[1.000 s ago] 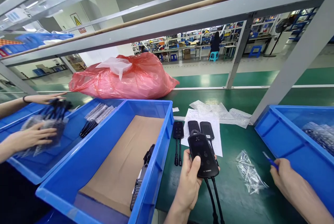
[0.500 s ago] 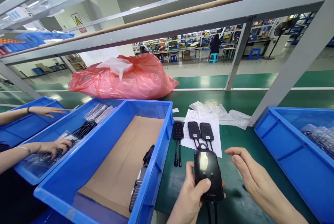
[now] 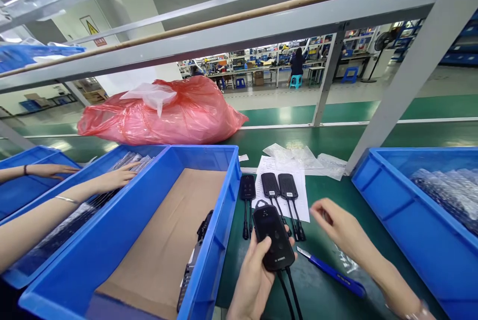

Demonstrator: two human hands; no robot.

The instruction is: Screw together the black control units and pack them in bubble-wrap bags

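My left hand (image 3: 254, 275) grips a black handheld device (image 3: 274, 240) with small buttons and two cables at its lower end, thumb on its face. To its right, my right hand (image 3: 330, 220) is apart from the device, fingers curled together; anything between them is too small to make out. Below that hand lies a blue utility knife (image 3: 332, 272), blade toward the device, beside a crumpled clear piece of plastic (image 3: 347, 261). Behind the held device, a similar black device (image 3: 247, 188) lies buttons up, and two ribbed ones (image 3: 270, 185) rest on a printed sheet (image 3: 301, 205).
A blue bin (image 3: 233, 200) lined with cardboard stands left, with black devices along its inner side. Another blue bin (image 3: 411, 205) at right holds bagged items. A co-worker's hands (image 3: 115, 179) reach into bins at far left. A red plastic bag (image 3: 168, 116) lies behind.
The held device has shifted left and tilted. My right hand's fingers have curled in, and the utility knife shows in full. The co-worker's nearer hand has reached farther into the bin.
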